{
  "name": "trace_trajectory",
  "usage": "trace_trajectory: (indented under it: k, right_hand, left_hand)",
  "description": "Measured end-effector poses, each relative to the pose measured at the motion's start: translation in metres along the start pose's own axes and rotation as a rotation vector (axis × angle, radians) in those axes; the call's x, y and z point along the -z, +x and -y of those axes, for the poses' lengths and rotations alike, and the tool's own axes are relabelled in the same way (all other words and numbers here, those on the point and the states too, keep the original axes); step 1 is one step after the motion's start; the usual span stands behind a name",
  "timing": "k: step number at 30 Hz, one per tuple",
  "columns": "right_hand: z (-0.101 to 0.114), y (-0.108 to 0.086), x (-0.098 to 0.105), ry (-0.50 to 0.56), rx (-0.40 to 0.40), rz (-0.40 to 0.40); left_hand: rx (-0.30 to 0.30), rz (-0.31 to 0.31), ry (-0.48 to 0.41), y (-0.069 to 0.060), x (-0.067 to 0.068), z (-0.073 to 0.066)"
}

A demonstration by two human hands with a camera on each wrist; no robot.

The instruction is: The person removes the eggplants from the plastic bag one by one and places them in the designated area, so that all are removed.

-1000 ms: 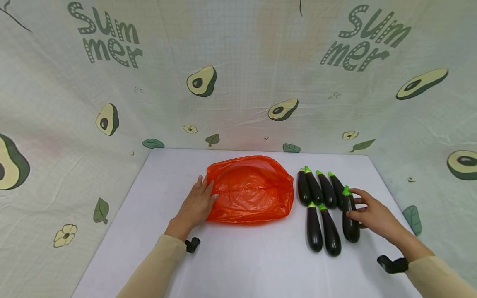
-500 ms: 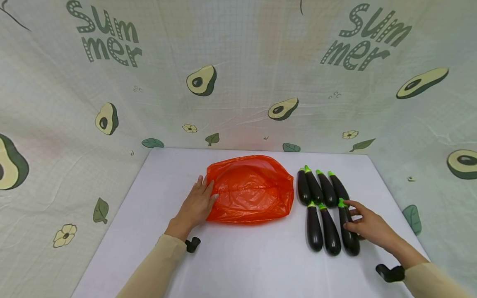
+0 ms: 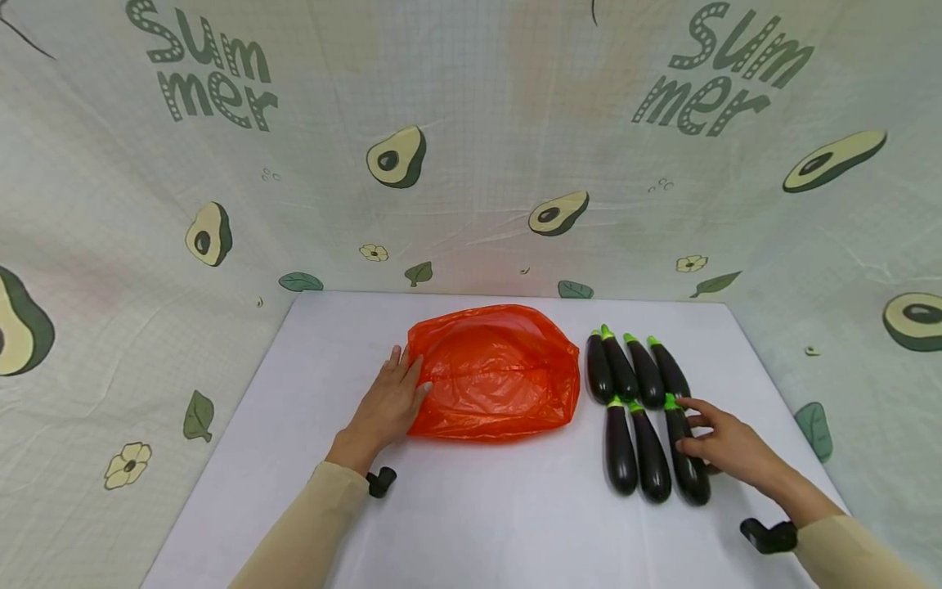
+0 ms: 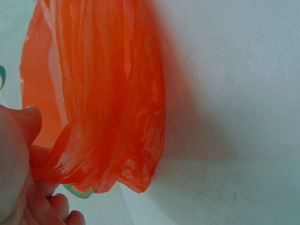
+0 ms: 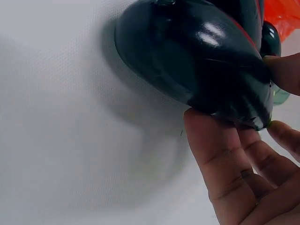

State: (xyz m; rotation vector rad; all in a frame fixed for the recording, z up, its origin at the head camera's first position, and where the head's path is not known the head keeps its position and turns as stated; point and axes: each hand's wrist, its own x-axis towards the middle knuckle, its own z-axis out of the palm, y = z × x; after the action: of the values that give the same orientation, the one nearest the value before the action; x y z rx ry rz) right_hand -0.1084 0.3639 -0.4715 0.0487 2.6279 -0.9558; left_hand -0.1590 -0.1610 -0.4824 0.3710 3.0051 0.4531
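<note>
A red plastic bag [image 3: 500, 376] lies with its mouth spread on the white table. My left hand [image 3: 390, 401] is at the bag's left side; in the left wrist view the bag's edge [image 4: 61, 164] runs between thumb and fingers, with folds drawn toward them. On the right, several dark eggplants with green stem ends lie in two rows. My right hand [image 3: 732, 442] grips the rightmost eggplant [image 3: 688, 462] of the near row, thumb on one side and fingers on the other. Beside it lie two more near-row eggplants, the middle one [image 3: 651, 458] and the left one [image 3: 621, 454].
Behind the near row, the far row includes a leftmost eggplant [image 3: 599, 372] and a rightmost eggplant [image 3: 670, 368], close to the bag's right side. A patterned cloth [image 3: 471, 147] rises behind and beside the table [image 3: 471, 507].
My right hand has brought its eggplant down toward the near side and slightly left, in line with the other two of the near row. The left hand and bag have stayed put.
</note>
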Motion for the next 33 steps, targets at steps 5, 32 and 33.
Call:
trace_trajectory:
  k: [5, 32, 33]
  right_hand:
    - [0.0012, 0.0005, 0.0003, 0.002, -0.005, 0.010]
    - [-0.0054, 0.0039, -0.0063, 0.008, -0.049, 0.006]
    - [-0.0056, 0.0039, -0.0067, 0.009, -0.051, 0.005]
  left_hand:
    - [0.000, 0.007, -0.003, 0.0007, 0.0003, -0.0006]
    - [0.004, 0.000, -0.011, -0.0022, -0.0002, -0.0012]
    - [0.005, -0.001, -0.010, -0.0023, 0.0001, -0.0013]
